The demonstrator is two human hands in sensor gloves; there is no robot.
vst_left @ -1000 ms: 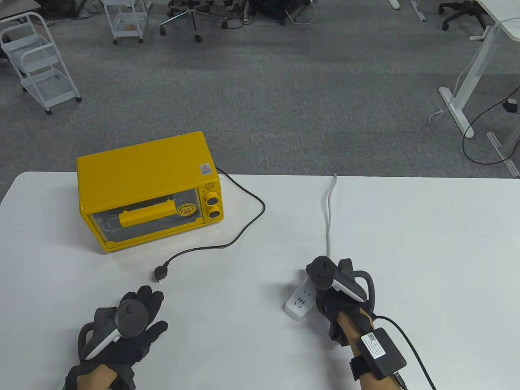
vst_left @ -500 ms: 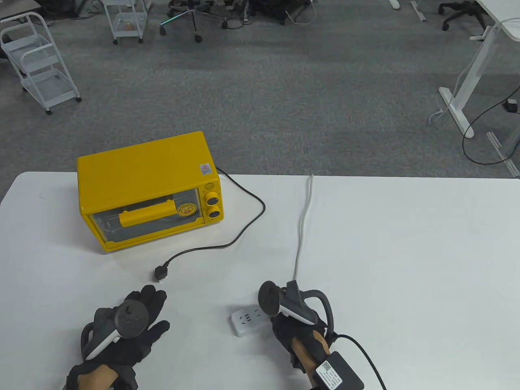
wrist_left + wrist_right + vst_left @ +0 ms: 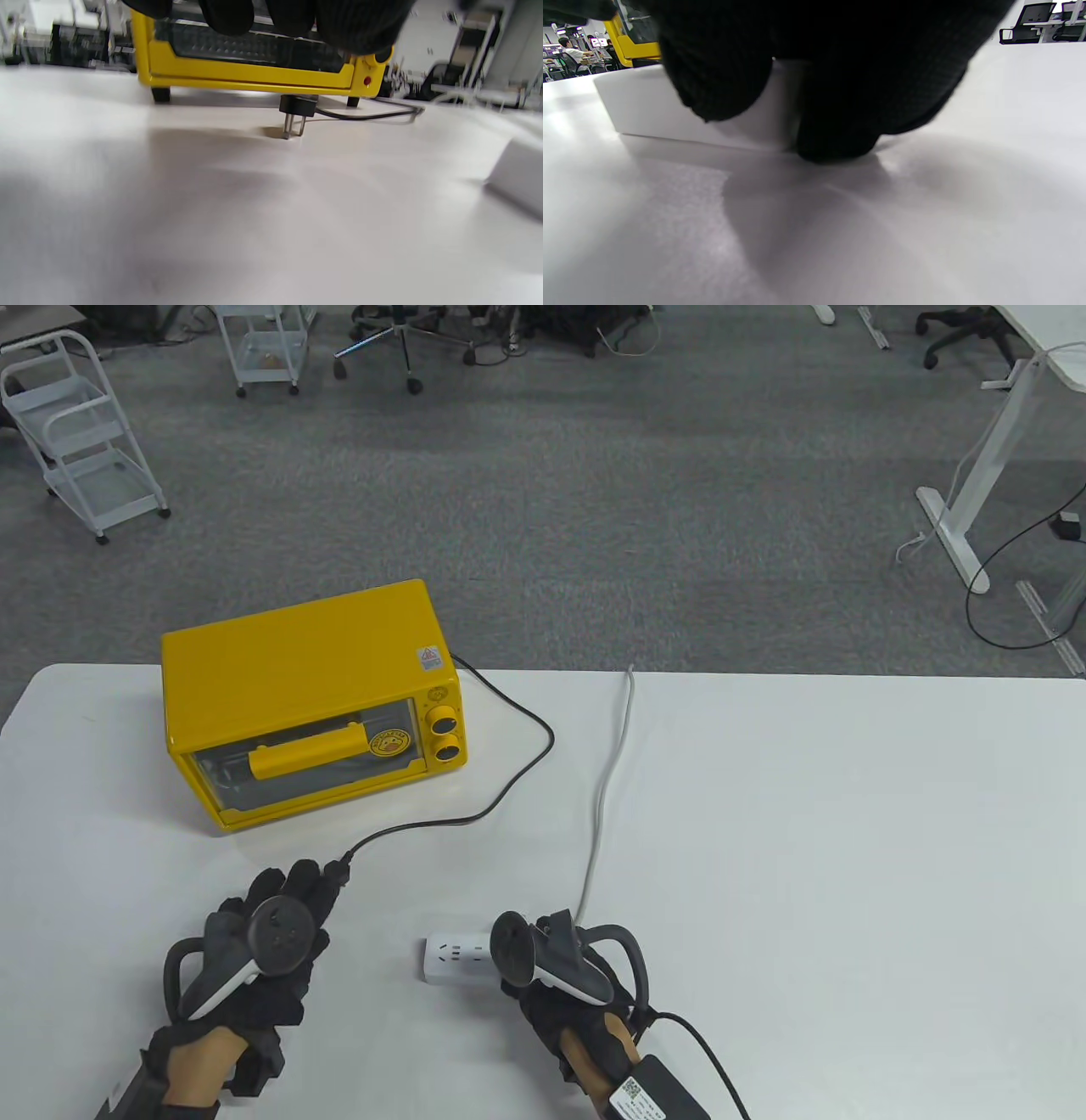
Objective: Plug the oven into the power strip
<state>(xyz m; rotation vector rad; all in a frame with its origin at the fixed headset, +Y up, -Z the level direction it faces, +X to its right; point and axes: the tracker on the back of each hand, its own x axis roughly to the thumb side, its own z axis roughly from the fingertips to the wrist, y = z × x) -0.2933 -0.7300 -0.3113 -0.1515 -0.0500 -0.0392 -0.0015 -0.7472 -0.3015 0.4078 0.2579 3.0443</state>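
Showing duck sticker point(image 3: 389, 743), text unreadable

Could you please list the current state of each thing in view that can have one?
Oven: door closed, standing on the table.
Plug: unplugged, prongs bare, pointing down at the table, under the left hand's fingers.
Power strip: lying flat, visible sockets empty.
Left hand: over the plug; grip not visible.
Right hand: holds the strip's cord end.
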